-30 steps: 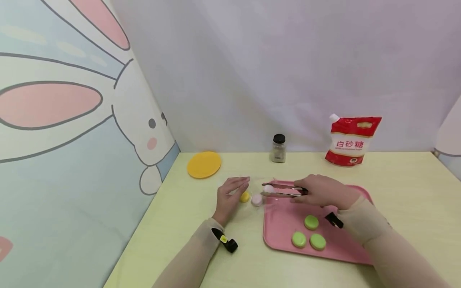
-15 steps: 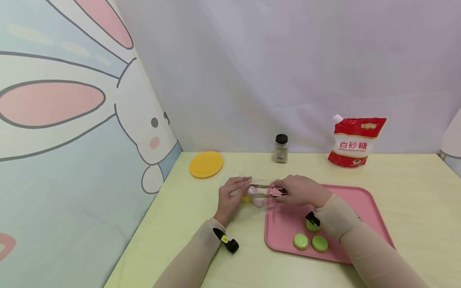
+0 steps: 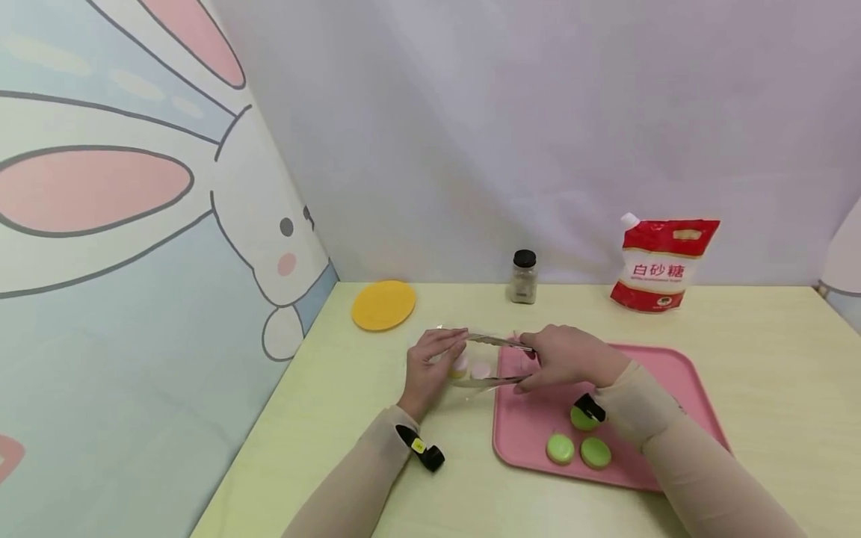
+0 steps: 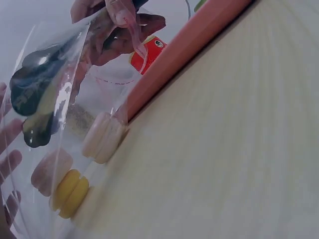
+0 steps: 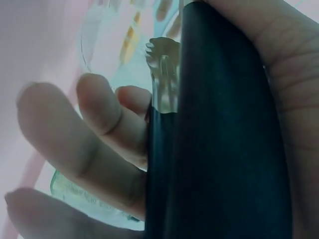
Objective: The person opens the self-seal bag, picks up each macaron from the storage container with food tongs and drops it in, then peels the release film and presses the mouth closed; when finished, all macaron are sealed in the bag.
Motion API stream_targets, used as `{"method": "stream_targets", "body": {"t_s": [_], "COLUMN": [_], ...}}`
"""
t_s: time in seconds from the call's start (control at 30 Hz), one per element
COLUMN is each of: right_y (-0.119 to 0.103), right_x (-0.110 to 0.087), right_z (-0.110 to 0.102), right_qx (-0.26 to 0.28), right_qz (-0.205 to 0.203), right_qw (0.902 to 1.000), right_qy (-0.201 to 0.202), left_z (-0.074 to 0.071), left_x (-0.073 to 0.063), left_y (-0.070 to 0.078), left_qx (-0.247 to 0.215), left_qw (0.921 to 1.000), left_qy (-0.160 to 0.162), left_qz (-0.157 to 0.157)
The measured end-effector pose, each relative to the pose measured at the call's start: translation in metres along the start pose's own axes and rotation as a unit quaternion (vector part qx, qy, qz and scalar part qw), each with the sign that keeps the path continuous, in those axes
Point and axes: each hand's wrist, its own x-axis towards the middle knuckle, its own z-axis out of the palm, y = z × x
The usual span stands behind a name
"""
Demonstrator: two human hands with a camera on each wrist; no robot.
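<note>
At a clear plastic bag lying on the table, my left hand holds the left side, its fingers spread behind the film in the left wrist view. Inside sit a yellow macaron, a pink macaron next to it, and a second pink macaron nearer the mouth. My right hand grips metal tongs with dark handles. Their arms are spread apart and reach into the bag, with no macaron pinched between them. Three green macarons lie on the pink tray, one partly hidden by the right wrist camera.
A yellow plate lies at the back left of the table. Toward the wall stand a small black-capped jar and a red and white sugar pouch. The tray's left edge borders the bag's mouth.
The right hand has moved left, carrying a pink macaron in the tongs into the bag. The tongs have since spread, leaving it by the yellow one. The left hand has stayed in place.
</note>
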Motion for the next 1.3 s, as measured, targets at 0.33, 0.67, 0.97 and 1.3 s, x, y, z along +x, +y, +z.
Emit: {"method": "stream_targets", "body": {"t_s": [0.33, 0.67, 0.97, 1.3], "right_y": [0.016, 0.052, 0.098, 0.106], "right_x": [-0.027, -0.076, -0.137, -0.147], "right_z": [-0.025, -0.040, 0.005, 0.030], "right_qx": [0.057, 0.083, 0.113, 0.024], "right_qz": [0.033, 0.080, 0.042, 0.029], "right_qw": [0.9975, 0.9933, 0.9926, 0.9979], "right_qy": [-0.023, -0.001, 0.010, 0.052], "left_z": [0.002, 0.003, 0.005, 0.001], "left_x": [0.003, 0.006, 0.002, -0.001], "left_y": [-0.002, 0.008, 0.007, 0.001], "left_qx": [-0.002, -0.005, -0.001, 0.005], "left_qw": [1.0000, 1.0000, 1.0000, 1.0000], "left_qy": [-0.001, -0.001, 0.001, -0.001], "left_qz": [0.006, -0.004, 0.008, 0.005]}}
